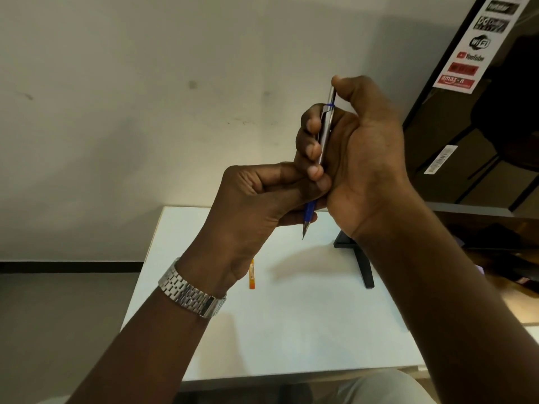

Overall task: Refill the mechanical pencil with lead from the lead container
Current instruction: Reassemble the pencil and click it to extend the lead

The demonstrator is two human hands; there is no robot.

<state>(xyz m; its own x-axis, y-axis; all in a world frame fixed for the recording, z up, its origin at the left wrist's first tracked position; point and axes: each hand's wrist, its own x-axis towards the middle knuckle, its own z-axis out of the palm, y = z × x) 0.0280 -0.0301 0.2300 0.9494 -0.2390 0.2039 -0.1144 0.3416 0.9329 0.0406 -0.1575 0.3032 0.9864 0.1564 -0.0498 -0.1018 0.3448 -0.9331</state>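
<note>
The mechanical pencil point(325, 132) has a silver barrel, a blue grip and a dark tip, and points down, held upright above the table. My right hand point(358, 158) wraps its fingers around the barrel, with the thumb resting on the top cap. My left hand point(256, 199) pinches the blue grip near the tip from the left. The lead container point(252, 274), a slim orange case, lies flat on the white table point(291, 330) just beyond my left wrist, partly hidden by it.
A black TV with stickers point(478, 118) stands at the right, one foot of its stand point(366, 266) resting on the table. A pale wall is behind. A silver watch point(192, 293) is on my left wrist. Grey floor lies left of the table.
</note>
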